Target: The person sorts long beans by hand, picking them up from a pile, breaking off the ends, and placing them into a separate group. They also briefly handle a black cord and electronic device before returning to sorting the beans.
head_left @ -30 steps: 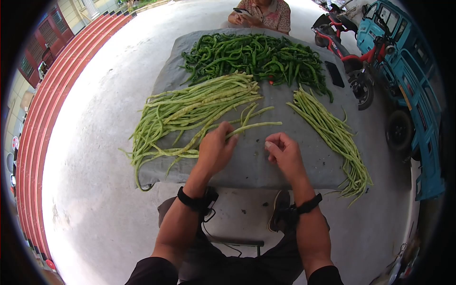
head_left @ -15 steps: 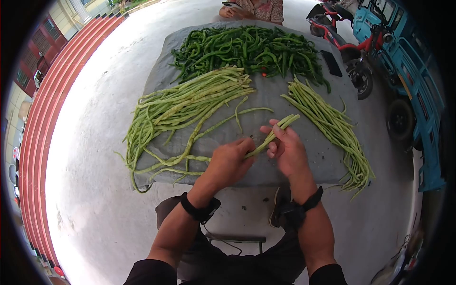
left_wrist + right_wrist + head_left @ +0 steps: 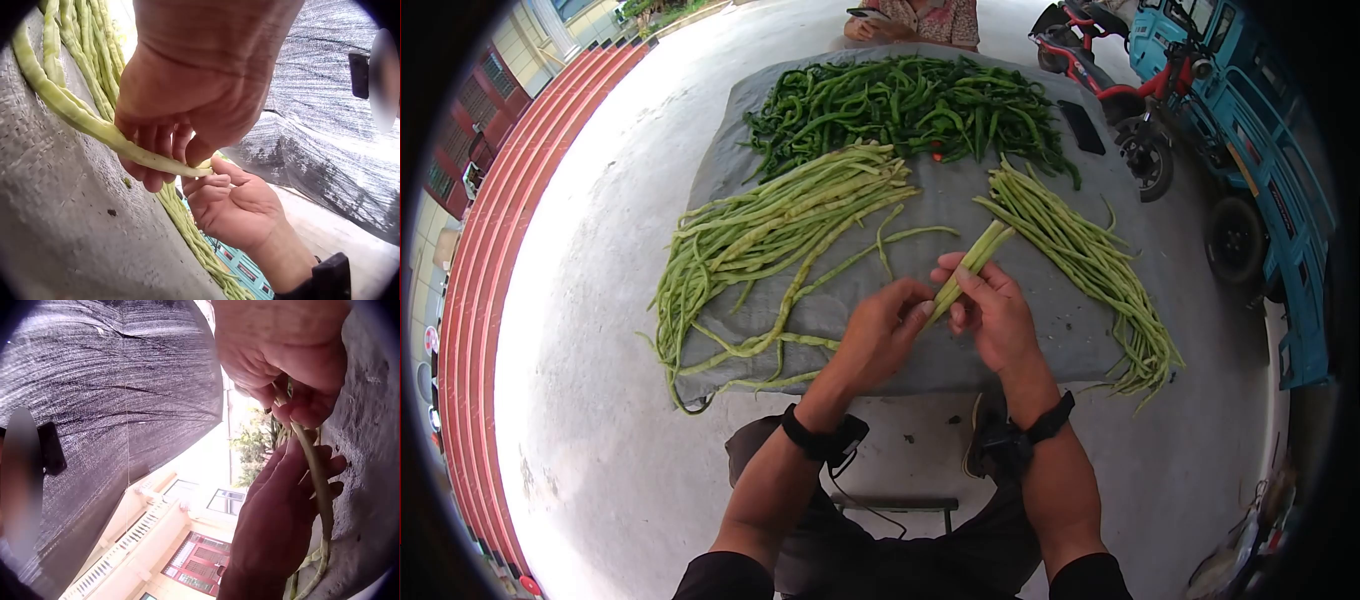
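A few long green beans (image 3: pixel 972 262) run between the two hands above the grey cloth (image 3: pixel 1050 310). The left hand (image 3: pixel 882 335) grips their lower part with curled fingers. Thumb and fingers of the right hand (image 3: pixel 995 318) pinch them near the upper ends, which stick out past the fingers. In the left wrist view a pale bean (image 3: pixel 150 159) crosses under the left hand (image 3: pixel 194 94) toward the right hand (image 3: pixel 240 206). A large bean pile (image 3: pixel 780 220) lies on the left, a narrower bundle (image 3: pixel 1070 240) on the right.
Green peppers (image 3: pixel 900 105) cover the cloth's far side, with a black phone (image 3: pixel 1082 127) to their right. A seated person (image 3: pixel 930 22) holds a phone beyond them. A red scooter (image 3: pixel 1100 80) and a blue vehicle (image 3: pixel 1275 160) stand at right.
The right hand was apart from the beans a second ago; it now pinches their upper ends. The beans in the left hand have swung up more steeply, and the head view has shifted slightly.
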`<action>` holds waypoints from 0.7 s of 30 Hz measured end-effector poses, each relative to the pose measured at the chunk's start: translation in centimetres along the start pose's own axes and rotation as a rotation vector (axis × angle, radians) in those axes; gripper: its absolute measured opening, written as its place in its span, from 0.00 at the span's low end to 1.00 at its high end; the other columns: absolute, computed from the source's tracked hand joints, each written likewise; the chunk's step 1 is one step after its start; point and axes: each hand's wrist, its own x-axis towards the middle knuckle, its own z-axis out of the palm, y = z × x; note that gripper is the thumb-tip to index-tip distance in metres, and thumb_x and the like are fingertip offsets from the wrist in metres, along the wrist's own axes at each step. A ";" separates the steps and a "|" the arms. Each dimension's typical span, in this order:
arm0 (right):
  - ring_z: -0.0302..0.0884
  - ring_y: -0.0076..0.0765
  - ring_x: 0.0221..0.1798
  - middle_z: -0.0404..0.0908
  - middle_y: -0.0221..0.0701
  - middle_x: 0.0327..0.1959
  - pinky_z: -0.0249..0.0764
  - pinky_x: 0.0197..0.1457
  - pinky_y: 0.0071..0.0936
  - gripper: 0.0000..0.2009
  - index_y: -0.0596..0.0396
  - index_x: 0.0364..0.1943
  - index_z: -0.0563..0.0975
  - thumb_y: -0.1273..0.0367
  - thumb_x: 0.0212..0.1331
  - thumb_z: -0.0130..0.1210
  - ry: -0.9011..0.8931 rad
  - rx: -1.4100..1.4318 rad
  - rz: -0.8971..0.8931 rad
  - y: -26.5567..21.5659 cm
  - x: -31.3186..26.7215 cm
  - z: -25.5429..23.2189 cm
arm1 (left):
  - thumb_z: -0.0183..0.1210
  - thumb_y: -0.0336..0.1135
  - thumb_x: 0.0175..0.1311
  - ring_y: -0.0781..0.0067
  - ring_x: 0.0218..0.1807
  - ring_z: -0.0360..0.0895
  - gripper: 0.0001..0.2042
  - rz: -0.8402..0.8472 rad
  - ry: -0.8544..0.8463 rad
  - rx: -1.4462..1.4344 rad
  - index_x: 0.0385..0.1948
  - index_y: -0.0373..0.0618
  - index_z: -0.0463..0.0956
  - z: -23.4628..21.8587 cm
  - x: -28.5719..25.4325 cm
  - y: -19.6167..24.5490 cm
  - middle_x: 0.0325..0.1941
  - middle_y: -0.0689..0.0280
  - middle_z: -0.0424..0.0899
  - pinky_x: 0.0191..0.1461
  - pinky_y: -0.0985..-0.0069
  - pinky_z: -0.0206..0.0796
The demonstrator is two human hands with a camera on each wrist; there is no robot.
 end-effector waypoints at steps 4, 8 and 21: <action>0.75 0.17 0.28 0.82 0.26 0.38 0.74 0.29 0.21 0.13 0.56 0.57 0.82 0.64 0.79 0.55 0.026 -0.022 -0.033 0.1 0.1 -0.3 | 0.63 0.30 0.75 0.78 0.42 0.82 0.07 -0.024 0.060 0.066 0.47 0.37 0.80 0.4 0.5 -0.1 0.40 0.65 0.87 0.46 0.74 0.75; 0.74 0.16 0.27 0.77 0.22 0.33 0.74 0.29 0.20 0.13 0.57 0.55 0.82 0.63 0.79 0.56 0.035 -0.053 -0.069 0.1 0.1 -0.6 | 0.65 0.30 0.71 0.76 0.39 0.82 0.07 0.022 0.126 0.066 0.44 0.39 0.81 0.9 1.1 -1.0 0.37 0.65 0.86 0.42 0.73 0.75; 0.71 0.13 0.25 0.79 0.21 0.33 0.71 0.27 0.19 0.13 0.57 0.50 0.85 0.62 0.78 0.59 0.130 -0.217 -0.134 0.3 0.1 -0.8 | 0.58 0.26 0.67 0.50 0.49 0.82 0.10 0.179 0.385 0.686 0.48 0.45 0.82 -0.5 2.1 -1.5 0.45 0.57 0.83 0.50 0.57 0.74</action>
